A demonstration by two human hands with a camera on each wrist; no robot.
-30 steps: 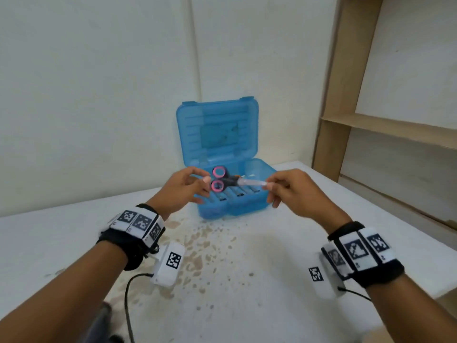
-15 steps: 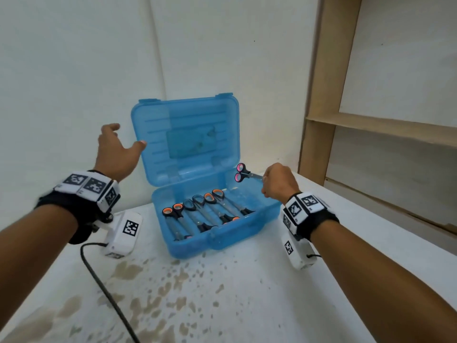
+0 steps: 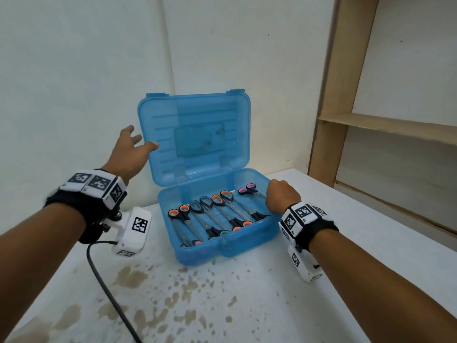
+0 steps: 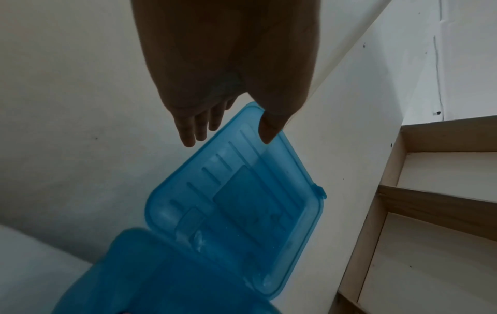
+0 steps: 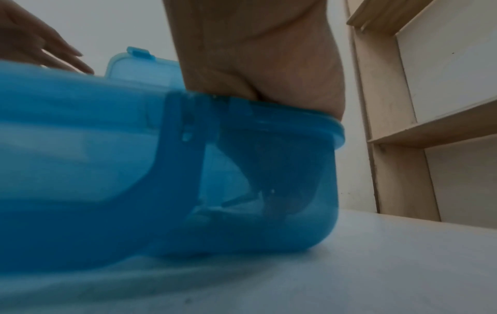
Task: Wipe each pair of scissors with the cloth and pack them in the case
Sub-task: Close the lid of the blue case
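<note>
**Operator:** Head view. Where does the last pair lie relative to your right hand (image 3: pixel 282 195)?

**Manual:** Your right hand reaches into the right end of the case (image 3: pixel 249 243), fingers curled down out of sight. The pink-handled scissors (image 3: pixel 248 189) extend left and away from them, long axis roughly parallel to the orange and grey pairs (image 3: pixel 212 214) already packed. Whether you grip the blades cannot be told here.

**Operator:** Left wrist view?

**Manual:** Your left hand (image 4: pixel 228 85) is spread and holds nothing. Its thumb overlaps the edge of the upright lid (image 4: pixel 242 201); the fingers lie behind. Contact is not clear.

**Operator:** Right wrist view?

**Manual:** Your palm sits at the case rim. The fingers go below it, blurred through the blue wall. This hand is nearer the scissors. The left is nearer the lid.
</note>
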